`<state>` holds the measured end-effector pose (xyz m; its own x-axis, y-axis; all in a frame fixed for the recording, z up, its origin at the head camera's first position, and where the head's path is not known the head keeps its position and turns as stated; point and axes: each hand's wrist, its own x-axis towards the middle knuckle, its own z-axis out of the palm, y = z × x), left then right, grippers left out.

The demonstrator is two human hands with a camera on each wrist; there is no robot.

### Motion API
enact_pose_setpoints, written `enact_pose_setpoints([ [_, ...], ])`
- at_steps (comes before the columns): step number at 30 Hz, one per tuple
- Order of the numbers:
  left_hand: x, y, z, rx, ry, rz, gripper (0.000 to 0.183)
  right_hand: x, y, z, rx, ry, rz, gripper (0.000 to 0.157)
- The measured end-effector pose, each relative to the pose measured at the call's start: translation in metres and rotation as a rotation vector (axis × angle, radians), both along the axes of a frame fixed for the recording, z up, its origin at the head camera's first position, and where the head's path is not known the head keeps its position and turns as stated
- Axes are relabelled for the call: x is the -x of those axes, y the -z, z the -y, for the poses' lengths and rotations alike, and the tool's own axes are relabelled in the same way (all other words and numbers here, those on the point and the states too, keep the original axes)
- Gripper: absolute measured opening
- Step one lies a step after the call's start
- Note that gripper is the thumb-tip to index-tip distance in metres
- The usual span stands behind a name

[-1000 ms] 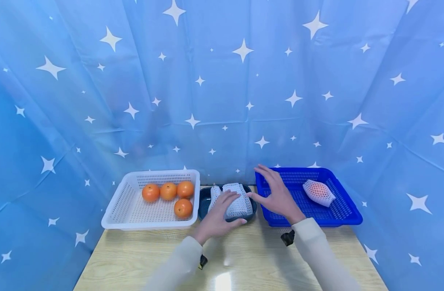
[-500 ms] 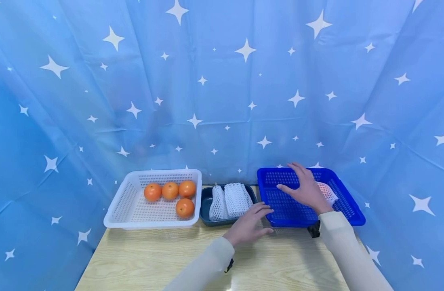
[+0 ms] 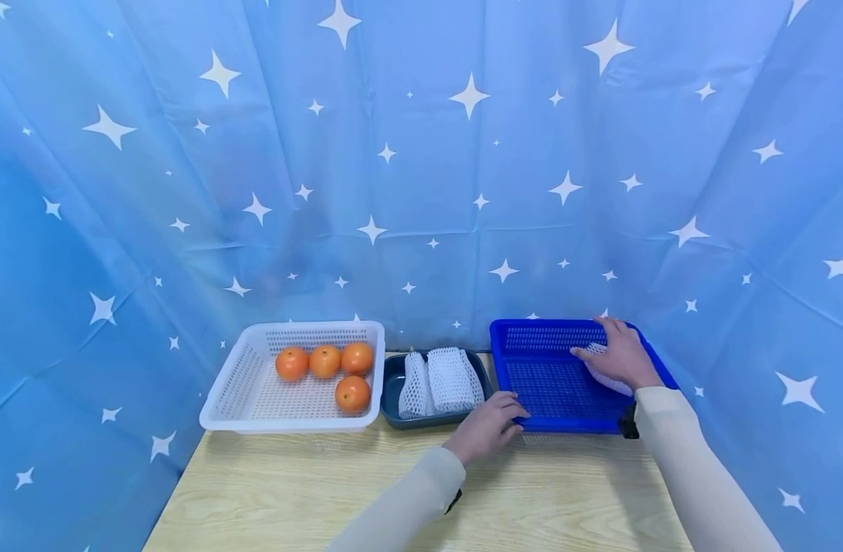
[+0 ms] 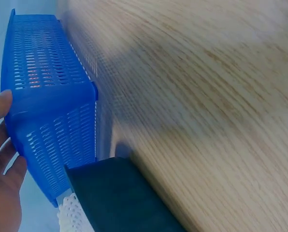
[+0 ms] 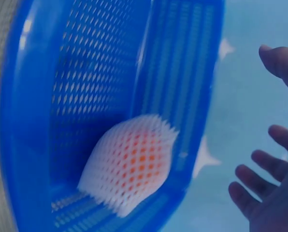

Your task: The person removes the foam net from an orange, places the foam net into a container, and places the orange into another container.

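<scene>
My right hand [image 3: 624, 360], fingers spread, is over the right part of the blue plastic basket [image 3: 573, 424]. Under it lies an orange fruit in a white foam net sleeve [image 5: 134, 164]; in the head view the hand covers much of the fruit. The right wrist view shows the fingers apart from it with nothing between them. At the basket's near left corner, my left hand [image 3: 486, 429] reaches the rim with its fingertips. Its thumb [image 4: 4, 99] touches the rim in the left wrist view. Beside this hand, white foam net sleeves [image 3: 452, 383] lie in a dark teal dish [image 3: 428, 421].
To the left stands a white plastic basket [image 3: 283, 426] with several bare oranges [image 3: 353, 394] in it. All the containers sit along the back of a light wooden table [image 3: 311, 483]. A blue star-patterned curtain [image 3: 421, 169] hangs behind and to both sides.
My right hand has moved right across the blue basket and over the wrapped fruit. My left hand has left the sleeves in the dish and moved right to the basket's corner.
</scene>
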<state>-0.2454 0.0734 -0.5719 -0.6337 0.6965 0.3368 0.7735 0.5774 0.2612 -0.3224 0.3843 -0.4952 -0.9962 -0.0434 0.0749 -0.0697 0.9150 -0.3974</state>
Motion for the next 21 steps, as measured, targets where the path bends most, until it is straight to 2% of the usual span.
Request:
enact_pose_setpoints([
  [4, 0.002, 0.005, -0.002, -0.036, 0.005, -0.055, 0.022, 0.008, 0.01, -0.018, -0.014, 0.028, 0.039, 0.101],
  [9, 0.004, 0.009, -0.004, -0.056, 0.02, -0.082, 0.021, 0.013, 0.025, -0.032, -0.064, 0.066, 0.098, 0.102],
  [14, 0.006, 0.009, -0.005, -0.05, 0.032, -0.052, 0.022, 0.018, 0.036, -0.042, -0.123, 0.085, 0.149, 0.101],
  [21, 0.005, 0.004, -0.003, -0.018, -0.003, 0.003, 0.022, 0.028, 0.042, -0.05, -0.144, 0.093, 0.21, 0.101],
])
